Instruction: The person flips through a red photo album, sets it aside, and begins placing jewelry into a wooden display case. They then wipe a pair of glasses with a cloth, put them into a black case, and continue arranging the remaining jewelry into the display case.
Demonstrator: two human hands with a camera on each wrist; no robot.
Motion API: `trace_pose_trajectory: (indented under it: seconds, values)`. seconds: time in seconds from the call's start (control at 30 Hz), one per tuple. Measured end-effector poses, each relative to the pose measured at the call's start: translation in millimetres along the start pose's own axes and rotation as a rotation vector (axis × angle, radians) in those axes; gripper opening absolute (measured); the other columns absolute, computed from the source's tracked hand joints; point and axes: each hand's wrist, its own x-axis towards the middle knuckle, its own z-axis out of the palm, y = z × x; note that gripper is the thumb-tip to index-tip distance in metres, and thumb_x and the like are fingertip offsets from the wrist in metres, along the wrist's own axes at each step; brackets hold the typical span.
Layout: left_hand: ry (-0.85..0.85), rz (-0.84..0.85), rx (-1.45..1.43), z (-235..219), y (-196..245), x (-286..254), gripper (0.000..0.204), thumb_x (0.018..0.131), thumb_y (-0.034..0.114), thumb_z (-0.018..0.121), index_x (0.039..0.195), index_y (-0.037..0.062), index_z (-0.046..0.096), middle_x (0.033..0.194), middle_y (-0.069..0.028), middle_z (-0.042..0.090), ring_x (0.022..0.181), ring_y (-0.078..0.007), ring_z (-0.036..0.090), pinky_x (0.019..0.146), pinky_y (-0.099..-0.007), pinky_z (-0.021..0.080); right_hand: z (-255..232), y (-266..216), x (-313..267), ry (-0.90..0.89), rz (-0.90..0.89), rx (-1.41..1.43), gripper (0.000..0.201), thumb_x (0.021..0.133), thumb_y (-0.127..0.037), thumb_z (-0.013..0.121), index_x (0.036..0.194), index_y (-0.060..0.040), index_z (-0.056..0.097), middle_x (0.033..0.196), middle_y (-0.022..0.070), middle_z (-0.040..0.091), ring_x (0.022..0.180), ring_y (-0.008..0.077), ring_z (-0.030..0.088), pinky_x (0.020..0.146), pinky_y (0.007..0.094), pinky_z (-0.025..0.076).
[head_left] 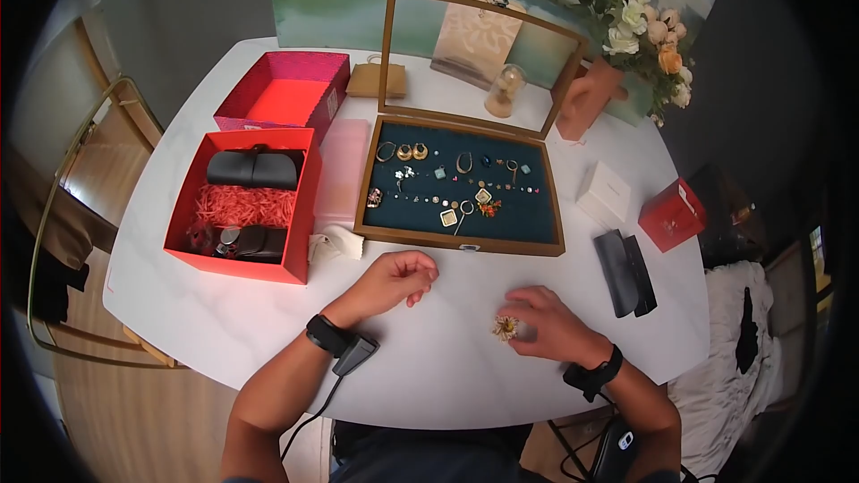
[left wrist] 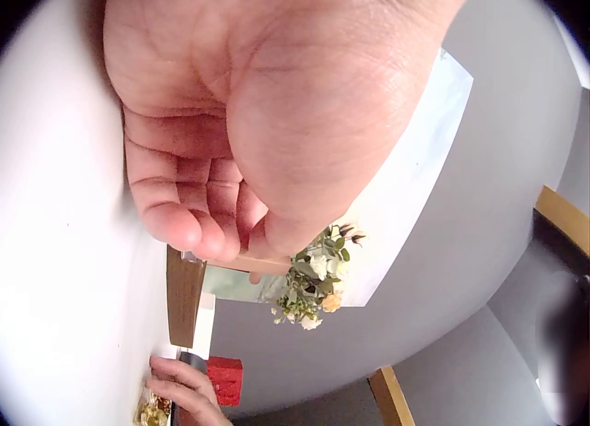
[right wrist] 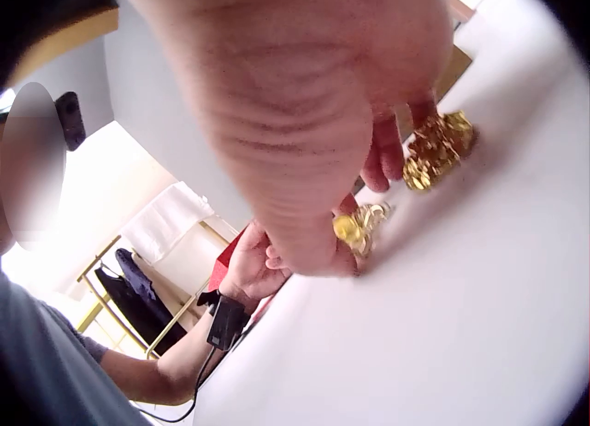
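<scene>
My right hand [head_left: 553,326] is low over the table, in front of the jewellery box [head_left: 465,246], and pinches a gold flower-shaped jewellery piece [head_left: 505,328]. In the right wrist view this flower-shaped piece [right wrist: 348,229] has a yellow centre and sits by the thumb tip. A second crinkled gold piece [right wrist: 437,151] shows at the other fingers, partly covered by them. My left hand [head_left: 394,279] rests at the box's front left corner, its fingers loosely curled around nothing. The box's glass lid stands up; earrings, rings and studs lie in rows on its dark green lining.
To the left stand a red box [head_left: 300,241] with glasses cases and shredded paper, and a pink box [head_left: 335,89]. A black case [head_left: 624,273], a white box [head_left: 604,194] and a red box [head_left: 671,215] lie right. Behind are a glass dome [head_left: 506,91] and flowers [head_left: 640,27].
</scene>
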Motion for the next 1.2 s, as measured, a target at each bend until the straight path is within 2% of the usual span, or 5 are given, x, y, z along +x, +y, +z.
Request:
trace_pose_trajectory:
  seconds: [0.23,0.47,0.8,1.0,1.2]
  values:
    - [0.006,-0.006,0.005,1,0,1,0.007,0.098,0.007,0.056,0.099,0.003,0.062,0.077,-0.0005,0.059,0.063,-0.0077,0.055,0.057,-0.0231,0.046,-56,-11,63,0.128,0.23,0.104,0.041,0.085,-0.021,0.074,0.122,-0.0062,0.063,0.116,0.0123,0.061,0.107,0.0305,0.061,0.094,0.0402,0.049]
    - [-0.022,0.017,-0.018,-5,-6,2,0.008,0.098,0.006,0.056,0.101,0.0029,0.062,0.079,-0.0006,0.059,0.063,-0.008,0.055,0.057,-0.0233,0.047,-49,42,145,0.133,0.129,-0.263,0.038,0.087,-0.021,0.071,0.122,-0.0071,0.065,0.108,0.0145,0.062,0.104,0.0335,0.062,0.086,0.0409,0.052]
    - [-0.05,0.031,0.003,-4,-1,3,0.008,0.096,0.004,0.055,0.1,0.0028,0.062,0.079,-0.0004,0.059,0.064,-0.0076,0.056,0.057,-0.0231,0.046,-52,35,144,0.299,0.182,-0.078,0.018,0.088,-0.018,0.069,0.101,-0.0049,0.07,0.094,0.0146,0.062,0.089,0.0344,0.064,0.078,0.0404,0.053]
    - [-0.001,0.01,-0.061,-2,3,2,0.008,0.097,0.006,0.055,0.1,0.0025,0.062,0.078,-0.0006,0.059,0.063,-0.0078,0.055,0.057,-0.0229,0.045,-15,-22,87,-0.16,-0.134,-0.149,0.015,0.087,-0.019,0.068,0.098,-0.0088,0.067,0.095,0.0088,0.062,0.09,0.0279,0.064,0.076,0.0377,0.053]
    - [0.003,0.002,-0.066,-2,4,1,0.008,0.099,0.008,0.055,0.1,0.0031,0.061,0.077,-0.0006,0.059,0.063,-0.0081,0.055,0.057,-0.0231,0.045,10,-36,64,-0.165,-0.141,-0.172,0.016,0.089,-0.022,0.068,0.097,-0.0089,0.066,0.099,0.0067,0.062,0.091,0.0255,0.063,0.077,0.0372,0.054]
